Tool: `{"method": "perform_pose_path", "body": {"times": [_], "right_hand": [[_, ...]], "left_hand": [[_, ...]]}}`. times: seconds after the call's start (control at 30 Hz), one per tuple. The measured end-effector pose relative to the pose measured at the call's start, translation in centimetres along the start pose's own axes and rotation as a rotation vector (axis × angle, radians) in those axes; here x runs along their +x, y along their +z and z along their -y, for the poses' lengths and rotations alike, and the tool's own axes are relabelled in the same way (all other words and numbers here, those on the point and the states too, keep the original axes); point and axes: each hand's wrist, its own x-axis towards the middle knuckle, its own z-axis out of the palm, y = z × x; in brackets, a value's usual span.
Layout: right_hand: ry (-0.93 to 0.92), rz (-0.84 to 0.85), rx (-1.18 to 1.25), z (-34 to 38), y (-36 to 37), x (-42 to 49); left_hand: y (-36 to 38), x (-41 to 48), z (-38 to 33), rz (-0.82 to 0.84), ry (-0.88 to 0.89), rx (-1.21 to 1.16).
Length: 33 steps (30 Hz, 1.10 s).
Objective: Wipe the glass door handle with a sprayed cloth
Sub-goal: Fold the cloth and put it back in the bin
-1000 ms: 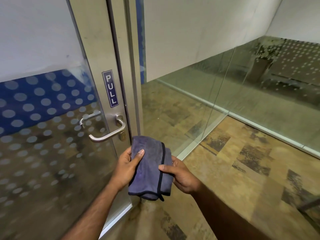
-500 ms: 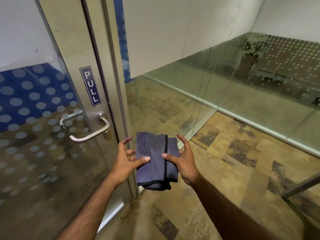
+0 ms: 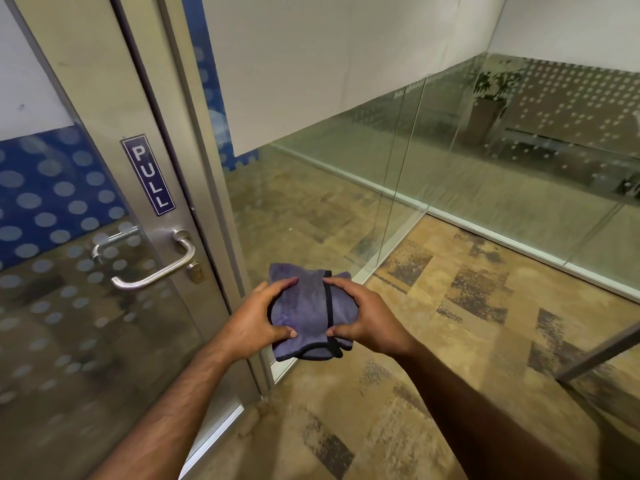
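A folded purple-grey cloth (image 3: 304,313) with a dark hem is held between both hands in front of me. My left hand (image 3: 252,320) grips its left side, thumb and fingers curled round the edge. My right hand (image 3: 367,320) grips its right side the same way. The silver lever handle (image 3: 156,271) sits on the metal stile of the glass door (image 3: 69,306), up and to the left of the cloth and apart from it. A keyhole (image 3: 196,270) lies just right of the lever.
A blue PULL sign (image 3: 148,174) is stuck above the handle. Glass partition walls (image 3: 485,188) run along the right. A potted plant (image 3: 490,102) stands behind the glass. Patterned carpet (image 3: 433,341) covers the floor below my arms.
Both hands, open around the cloth half a second ago, have closed onto its two sides. The view has swung slightly, so the handle sits further right in the frame.
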Motion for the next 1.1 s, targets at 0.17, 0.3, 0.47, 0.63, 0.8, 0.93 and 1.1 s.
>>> {"method": "perform_pose_path", "body": {"times": [0.17, 0.3, 0.47, 0.63, 0.8, 0.93, 1.1], "right_hand": [[-0.025, -0.083, -0.082, -0.4, -1.1, 0.1], [0.024, -0.151, -0.071, -1.2, -2.0, 0.2], [0.063, -0.131, 0.283, -1.5, -3.5, -0.3], [0.17, -0.149, 0.625, -2.0, -4.5, -1.4], [0.274, -0.241, 0.779, -3.9, -6.0, -2.6], [0.31, -0.241, 0.821, -5.6, -7.2, -3.6], [0.335, -0.272, 0.82, -7.0, -9.3, -5.0]], "left_hand": [[0.2, 0.7, -0.8, -0.067, 0.061, 0.156], [0.4, 1.0, -1.3, -0.168, 0.075, 0.167], [1.5, 1.6, -2.0, -0.14, 0.015, -0.228], [4.1, 2.2, -4.1, -0.109, -0.047, -0.59], [6.8, 3.2, -5.3, -0.086, -0.154, -0.721], [9.0, 4.1, -6.3, -0.074, -0.194, -0.744], [11.7, 4.7, -7.8, -0.066, -0.216, -0.769]]}}
